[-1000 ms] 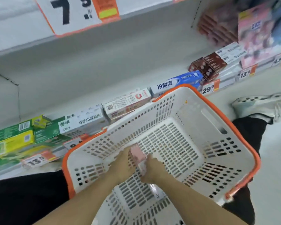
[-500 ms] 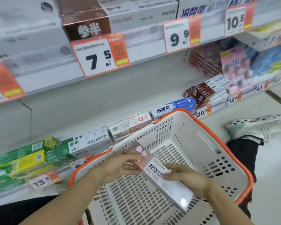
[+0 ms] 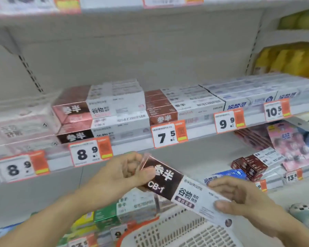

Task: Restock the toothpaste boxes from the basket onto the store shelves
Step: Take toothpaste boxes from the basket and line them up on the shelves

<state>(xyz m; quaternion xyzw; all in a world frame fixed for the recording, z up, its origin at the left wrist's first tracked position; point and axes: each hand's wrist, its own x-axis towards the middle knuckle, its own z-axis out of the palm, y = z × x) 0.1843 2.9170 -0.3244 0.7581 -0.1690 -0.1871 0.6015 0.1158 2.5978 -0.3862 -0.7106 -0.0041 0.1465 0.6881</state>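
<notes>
A: What is seen at the left of the frame?

B: A shelf edge [image 3: 61, 160] is shown running across the middle, with price tags clipped to it. An 8.9 tag [image 3: 90, 152] is placed left of centre. Directly above it, stacked toothpaste boxes [image 3: 100, 111] with dark brown and white panels are laid flat, two high.

A: And the hands?

B: The left hand [image 3: 127, 172] is seen just below and right of the 8.9 tag. Its fingers are curled round the dark brown end of a toothpaste box [image 3: 182, 191], which is pinched between thumb and fingers. The box is held in the lower centre of the frame, tilted, its dark end up toward the left and its white end down toward the right. It is held in the air, below the shelf edge and above the basket.

A: Is the other end supported?

B: Yes. The white end is gripped by the right hand [image 3: 239, 198], at lower right of centre, with the thumb laid on the printed face and the fingers wrapped behind.

A: Where is the basket?

B: The white basket [image 3: 178, 234] with an orange rim is seen at the bottom centre, under the box.

A: What is further right?

B: A 7.5 tag [image 3: 169, 133] and a 9.9 tag [image 3: 229, 122] are fixed along the shelf edge, with more boxes behind them. At far right, blurred yellow goods are shown on an upper shelf.
</notes>
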